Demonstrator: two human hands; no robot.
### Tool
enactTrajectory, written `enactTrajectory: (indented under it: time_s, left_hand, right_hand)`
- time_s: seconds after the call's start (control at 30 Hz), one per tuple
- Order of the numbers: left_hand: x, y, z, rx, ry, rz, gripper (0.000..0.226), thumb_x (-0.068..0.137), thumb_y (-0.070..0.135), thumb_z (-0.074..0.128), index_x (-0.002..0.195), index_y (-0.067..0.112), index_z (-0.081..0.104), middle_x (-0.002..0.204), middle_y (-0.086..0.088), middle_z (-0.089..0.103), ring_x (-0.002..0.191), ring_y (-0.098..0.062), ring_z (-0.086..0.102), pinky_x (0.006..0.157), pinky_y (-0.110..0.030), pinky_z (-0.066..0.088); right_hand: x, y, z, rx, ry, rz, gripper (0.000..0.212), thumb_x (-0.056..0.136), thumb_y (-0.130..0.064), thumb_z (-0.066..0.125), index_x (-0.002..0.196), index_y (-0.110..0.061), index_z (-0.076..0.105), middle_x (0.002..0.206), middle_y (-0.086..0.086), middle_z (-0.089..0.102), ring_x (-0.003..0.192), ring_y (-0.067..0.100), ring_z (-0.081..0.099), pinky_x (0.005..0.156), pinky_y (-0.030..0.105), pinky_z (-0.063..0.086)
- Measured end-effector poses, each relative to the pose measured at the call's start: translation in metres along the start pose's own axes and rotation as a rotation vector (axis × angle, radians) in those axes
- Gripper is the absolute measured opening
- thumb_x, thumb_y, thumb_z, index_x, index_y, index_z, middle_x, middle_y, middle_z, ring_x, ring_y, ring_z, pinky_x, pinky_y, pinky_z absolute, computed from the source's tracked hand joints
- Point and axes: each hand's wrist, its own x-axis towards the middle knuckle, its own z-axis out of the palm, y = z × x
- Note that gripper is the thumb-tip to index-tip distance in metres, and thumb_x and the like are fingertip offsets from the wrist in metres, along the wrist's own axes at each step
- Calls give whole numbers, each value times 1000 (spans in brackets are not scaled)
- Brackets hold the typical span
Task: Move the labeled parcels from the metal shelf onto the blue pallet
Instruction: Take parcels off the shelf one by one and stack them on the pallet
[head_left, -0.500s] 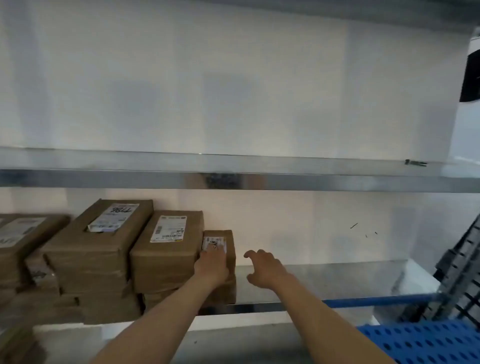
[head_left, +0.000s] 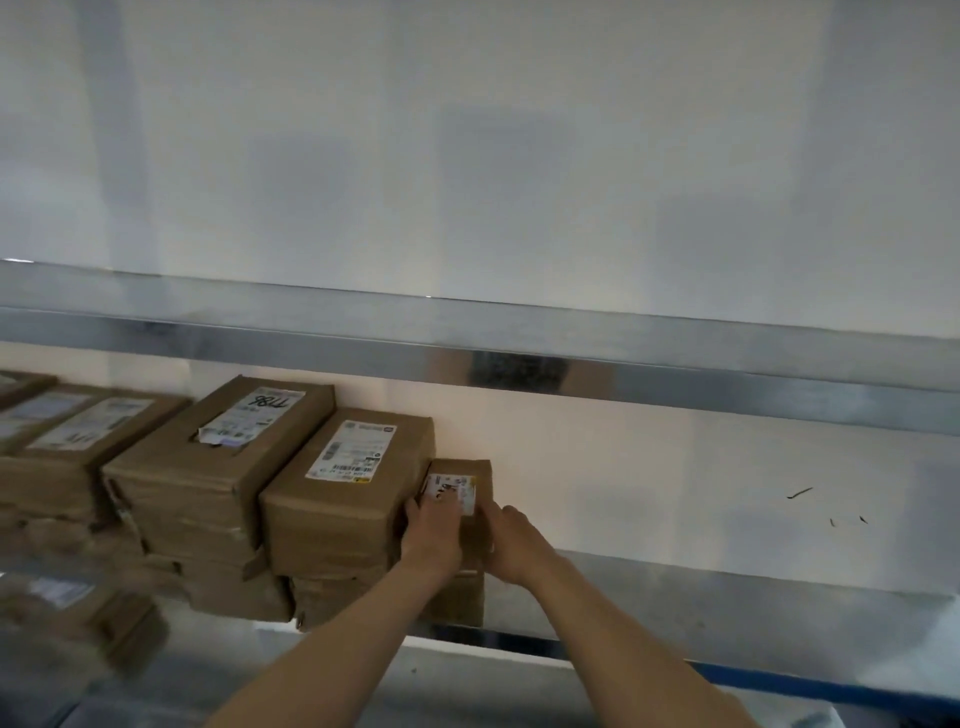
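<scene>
A small brown parcel (head_left: 475, 478) with a white label sits at the right end of a row of cardboard parcels on the metal shelf (head_left: 727, 608). It rests on top of another small box. My left hand (head_left: 434, 535) lies over its top and left side, fingers on the label. My right hand (head_left: 517, 545) grips its right side. To the left are a larger labeled parcel (head_left: 348, 499) and another marked with handwritten digits (head_left: 218, 457). The blue pallet is out of view.
More labeled parcels (head_left: 67, 441) are stacked at the far left, with one blurred box (head_left: 78, 608) lower down. An upper metal shelf (head_left: 571, 353) runs above. The white wall is behind. A blue rail (head_left: 831, 686) shows at the lower right.
My right hand moved left from the bare shelf onto the small parcel's right side. The view shifted, so the blue pallet left the frame.
</scene>
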Motion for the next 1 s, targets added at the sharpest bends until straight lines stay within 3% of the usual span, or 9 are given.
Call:
enactTrajectory:
  time_s: [0.17,0.27,0.37,0.47,0.67,1.0]
  left_hand:
    - [4,-3,9,-91,-13,-20,59,96,23,47,144,17,14,141,-11,37,132,-26,35,107,-36,38]
    - [9,-8,16,-219,-96,-34,78,92,32,52,147,20,-3,141,-11,41,127,-21,45,106,-33,41]
    - [13,-10,19,-273,-154,-11,96,85,33,63,148,19,-9,146,-12,34,132,-22,41,111,-34,36]
    - [16,-13,23,-330,-116,13,95,86,28,63,148,19,-9,150,-10,28,136,-20,35,114,-33,31]
    - [10,-15,26,-477,12,73,72,92,16,55,148,19,10,149,-7,33,137,-16,34,113,-27,27]
    - [10,18,23,-479,-30,308,69,91,17,56,146,22,15,142,-6,43,131,-18,42,111,-30,35]
  right_hand:
    - [12,9,2,127,24,-12,46,84,-34,58,127,-29,43,118,9,59,97,22,63,88,34,53]
    - [20,14,5,194,33,-30,54,83,-39,59,131,-33,37,125,7,55,105,23,61,93,35,51]
    - [24,18,5,196,34,-56,69,83,-34,62,141,-31,24,130,9,53,113,24,58,97,36,49]
    - [29,24,8,221,51,-70,76,84,-30,64,145,-28,18,135,9,49,120,23,52,103,33,44]
    - [30,28,8,228,115,-38,71,83,-19,67,141,-23,27,135,9,47,123,22,49,103,31,43]
    - [-3,51,-17,230,257,82,70,81,-23,68,139,-23,29,130,10,48,118,23,53,102,35,46]
